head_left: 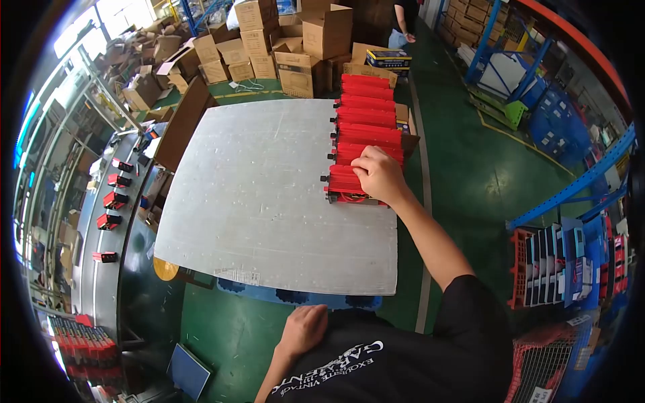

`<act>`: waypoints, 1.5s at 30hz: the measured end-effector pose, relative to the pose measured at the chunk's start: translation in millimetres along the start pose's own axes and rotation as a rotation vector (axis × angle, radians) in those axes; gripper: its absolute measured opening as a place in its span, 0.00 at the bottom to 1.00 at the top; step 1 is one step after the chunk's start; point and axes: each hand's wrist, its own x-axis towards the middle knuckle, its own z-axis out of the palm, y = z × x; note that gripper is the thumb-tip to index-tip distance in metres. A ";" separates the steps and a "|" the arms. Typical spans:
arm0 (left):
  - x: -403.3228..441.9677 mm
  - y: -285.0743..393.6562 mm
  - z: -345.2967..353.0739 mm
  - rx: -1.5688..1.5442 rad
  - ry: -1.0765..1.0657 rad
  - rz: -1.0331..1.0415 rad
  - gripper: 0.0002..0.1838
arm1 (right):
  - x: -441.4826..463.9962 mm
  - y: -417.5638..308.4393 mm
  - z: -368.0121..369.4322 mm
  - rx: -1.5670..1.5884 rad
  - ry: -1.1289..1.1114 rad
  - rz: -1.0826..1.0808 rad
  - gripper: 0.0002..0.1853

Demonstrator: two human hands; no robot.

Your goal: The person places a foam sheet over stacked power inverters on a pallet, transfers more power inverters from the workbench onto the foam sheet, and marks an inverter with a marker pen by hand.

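A row of several red finned metal cases (pixel 368 121), with black knobs on their left ends, lies along the right edge of a grey board (pixel 269 188). My right hand (pixel 381 176) is over the nearest red case (pixel 345 181), fingers curled and pinched together at its top. Whatever lies between those fingertips is hidden. Wires show at the near side of this case. My left hand (pixel 304 329) is curled closed in front of my black shirt, just off the board's near edge. Its palm is out of sight, so I cannot tell whether it holds anything.
Under the board is a blue pallet (pixel 295 294). A bench (pixel 101 282) with several small red units runs along the left. Cardboard boxes (pixel 259 40) are stacked behind; blue racking (pixel 578 191) stands right. Another person (pixel 403 23) is at the far back.
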 end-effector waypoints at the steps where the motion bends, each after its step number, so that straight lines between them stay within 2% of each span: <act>1: 1.6 2.1 2.4 -0.001 -0.014 0.009 0.11 | -1.7 0.7 0.6 0.005 -0.007 0.041 0.02; 4: 0.7 6.7 8.3 -0.001 -0.053 0.014 0.11 | -2.5 3.7 -4.3 0.073 -0.040 0.082 0.06; 7: 5.8 3.9 7.6 0.031 -0.020 0.009 0.11 | -9.7 -5.2 -27.3 0.116 0.031 -0.040 0.08; 8: 14.8 1.4 8.6 0.038 0.011 0.007 0.11 | -14.3 -8.1 -36.1 0.146 0.115 -0.054 0.09; 9: 0.2 3.9 0.7 0.055 0.011 -0.036 0.11 | -35.1 -4.0 -45.8 0.117 0.309 0.067 0.11; 10: 3.9 5.5 -5.2 0.064 -0.022 -0.087 0.11 | -54.2 9.3 -43.4 0.118 0.405 0.198 0.11; 13: 24.8 -4.7 -3.4 -0.151 0.102 -0.226 0.14 | -115.8 31.9 -17.5 0.760 0.468 0.821 0.23; 15: 56.4 -9.4 -2.9 -0.198 0.117 -0.250 0.19 | -145.6 41.6 10.5 0.628 0.312 0.897 0.32; 16: 75.0 -13.2 -2.6 -0.219 0.123 -0.258 0.22 | -144.2 22.8 9.5 0.808 0.341 0.937 0.39; 18: 110.2 -43.3 13.9 -0.249 0.091 -0.162 0.33 | -144.7 21.8 11.6 0.786 0.376 0.877 0.39; 20: 146.7 -76.7 37.5 -0.291 0.100 -0.198 0.42 | -147.0 19.9 12.7 0.806 0.376 0.829 0.39; 22: 179.9 -120.4 66.0 -0.461 0.102 -0.280 0.44 | -145.0 22.0 13.8 0.863 0.348 0.776 0.37; 23: 199.0 -117.1 67.5 -0.546 0.102 -0.318 0.45 | -143.6 24.5 16.5 0.889 0.335 0.745 0.36; 24: 212.7 -110.8 71.8 -0.731 0.107 -0.228 0.41 | -140.6 26.1 24.4 1.022 0.362 0.512 0.34; 27: 229.5 -115.2 91.5 -0.726 0.052 -0.278 0.38 | -145.7 24.2 29.9 0.699 0.256 0.501 0.35; 28: 230.5 -99.6 94.4 -0.756 0.146 -0.269 0.36 | -142.7 17.8 26.6 0.701 0.274 0.503 0.35; 31: 225.7 -101.3 98.9 -0.502 0.202 -0.220 0.36 | -132.7 -2.2 10.9 0.674 0.338 0.494 0.35; 32: 223.5 -100.1 96.0 -0.543 0.175 -0.298 0.36 | -133.0 -4.5 10.4 0.637 0.363 0.485 0.35; 33: 222.8 -98.6 95.5 -0.483 0.181 -0.277 0.35 | -132.9 -6.4 9.5 0.601 0.385 0.478 0.35; 36: 223.5 -94.0 97.8 -0.307 0.193 -0.192 0.35 | -131.4 -4.0 -0.5 0.722 0.290 0.579 0.36; 39: 225.0 -87.8 100.6 -0.362 0.200 -0.215 0.36 | -124.9 -0.1 -12.6 0.790 0.195 0.601 0.36; 42: 233.7 -98.4 104.7 -0.680 0.186 -0.307 0.36 | -126.7 -0.8 -2.5 0.648 0.258 0.531 0.38; 45: 233.3 -111.1 115.7 -0.321 0.276 -0.093 0.36 | -145.1 12.4 31.6 0.452 0.406 0.447 0.41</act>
